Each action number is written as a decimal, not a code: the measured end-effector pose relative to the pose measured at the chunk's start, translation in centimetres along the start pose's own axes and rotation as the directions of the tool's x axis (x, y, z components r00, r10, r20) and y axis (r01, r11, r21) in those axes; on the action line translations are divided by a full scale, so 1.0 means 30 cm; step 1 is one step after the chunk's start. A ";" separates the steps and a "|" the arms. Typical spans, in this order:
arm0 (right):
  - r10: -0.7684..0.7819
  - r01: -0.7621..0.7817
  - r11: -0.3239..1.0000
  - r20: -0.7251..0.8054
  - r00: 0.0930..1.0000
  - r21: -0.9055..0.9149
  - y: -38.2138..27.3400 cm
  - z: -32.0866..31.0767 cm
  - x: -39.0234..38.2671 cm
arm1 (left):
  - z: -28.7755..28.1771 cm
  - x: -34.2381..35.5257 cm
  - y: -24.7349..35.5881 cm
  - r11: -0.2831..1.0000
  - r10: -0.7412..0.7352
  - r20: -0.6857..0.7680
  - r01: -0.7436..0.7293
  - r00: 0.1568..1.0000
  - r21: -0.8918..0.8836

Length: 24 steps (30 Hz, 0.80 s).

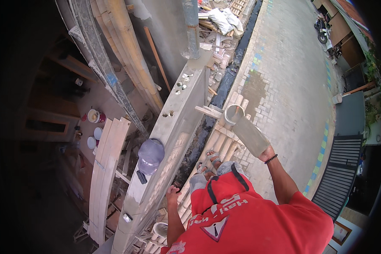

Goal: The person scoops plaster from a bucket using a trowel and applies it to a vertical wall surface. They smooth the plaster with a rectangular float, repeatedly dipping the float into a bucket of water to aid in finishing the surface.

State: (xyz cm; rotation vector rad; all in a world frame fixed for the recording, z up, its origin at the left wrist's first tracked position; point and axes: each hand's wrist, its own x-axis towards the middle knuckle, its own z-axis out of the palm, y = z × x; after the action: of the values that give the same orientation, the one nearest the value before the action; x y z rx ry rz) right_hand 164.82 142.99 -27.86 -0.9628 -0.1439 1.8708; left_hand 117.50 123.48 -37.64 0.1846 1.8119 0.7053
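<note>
My right hand [266, 151] holds one end of a grey, flat rectangular board [249, 136], angled up toward a white bucket [234, 109] on the bamboo staging. My left hand [172, 192] is beside the long cement-rendered ledge [180, 96], fingers loosely bent and apart, with nothing visible in them. On the ledge are a grey cap [150, 155], a small dark object [141, 177] just below it, a small silvery item [127, 218] and several small bits farther up. My sandalled feet stand on the bamboo poles [214, 142].
A dark drainage channel [230, 67] runs between ledge and paved lane [296, 89]. Left are planks [103, 178], leaning bamboo [137, 59] and buckets [96, 116] below; another bucket [160, 230] sits low beside me. Rubble [220, 51] lies ahead; a gate [336, 169] and scooter [322, 34] are right.
</note>
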 end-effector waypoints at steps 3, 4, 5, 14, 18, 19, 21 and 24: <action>0.042 -0.041 0.999 -0.088 0.995 0.013 -0.004 0.010 0.013 | -0.034 0.012 -0.054 0.999 -0.038 -0.044 0.040 0.998 0.029; 0.029 -0.029 1.000 -0.080 0.996 0.003 -0.007 -0.018 0.006 | -0.007 0.006 -0.032 0.997 -0.059 -0.034 0.061 0.998 0.056; 0.017 -0.018 1.000 -0.072 0.997 -0.008 -0.011 -0.064 -0.002 | 0.013 -0.003 -0.016 0.993 -0.081 -0.024 0.082 0.996 0.082; 0.015 -0.020 0.999 -0.149 0.989 -0.031 -0.013 -0.151 -0.105 | 0.042 0.052 -0.036 1.000 -0.024 0.032 0.025 0.999 -0.015; -0.015 0.004 0.996 -0.126 0.992 -0.086 -0.006 -0.094 -0.123 | 0.040 0.078 -0.029 0.998 -0.064 0.077 0.061 0.995 0.033; -0.028 0.013 0.994 -0.144 0.989 -0.104 -0.007 -0.078 -0.139 | 0.039 0.092 -0.033 0.998 -0.032 0.084 0.027 0.996 0.053; -0.049 0.025 0.990 -0.170 0.984 -0.141 0.000 -0.042 -0.168 | 0.046 0.104 -0.012 0.995 0.035 0.090 -0.043 0.995 0.087; -0.056 0.006 0.976 -0.229 0.972 -0.216 0.011 -0.115 -0.188 | 0.089 0.110 0.066 0.994 0.012 0.097 -0.023 0.995 0.104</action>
State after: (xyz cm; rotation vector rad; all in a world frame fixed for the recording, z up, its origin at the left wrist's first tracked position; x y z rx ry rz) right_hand 168.03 137.21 -27.23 -1.3140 -0.2200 1.7217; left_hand 118.29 127.58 -39.77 0.2998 1.7581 0.6036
